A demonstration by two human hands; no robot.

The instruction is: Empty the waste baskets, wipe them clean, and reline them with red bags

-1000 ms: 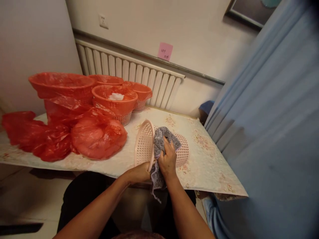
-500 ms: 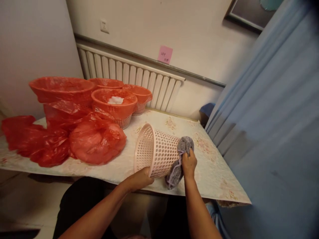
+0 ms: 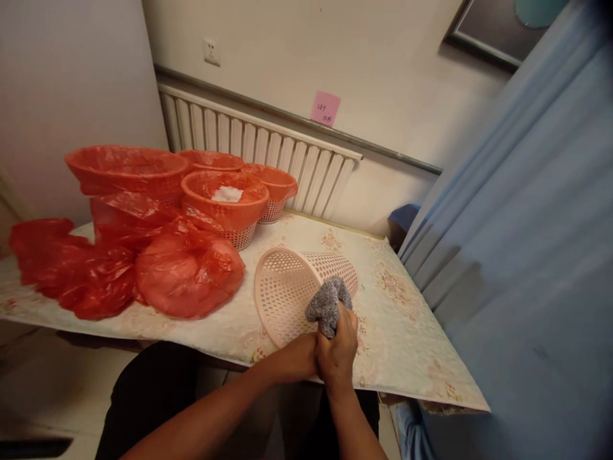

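A pale pink perforated plastic basket (image 3: 282, 297) lies on its side on the table, mouth facing left. My left hand (image 3: 301, 354) is closed at the near edge of its rim; the fingertips are hidden behind my right hand. My right hand (image 3: 339, 348) is clenched round a bunched grey cloth (image 3: 329, 303), which lies against the basket's side close to the rim. The two hands meet at the wrist and knuckles, the right one slightly in front.
Several baskets lined with red plastic bags (image 3: 225, 207) stand at the back left, one with something white inside. Loose red bags (image 3: 189, 275) lie before them. Behind the flowered tablecloth (image 3: 397, 332) are a radiator (image 3: 258, 144) and, on the right, a blue curtain (image 3: 502, 255).
My right hand has brought the cloth from the basket's base leftward to the side near the rim. The basket has turned, and my left hand has shifted right, towards my right hand.
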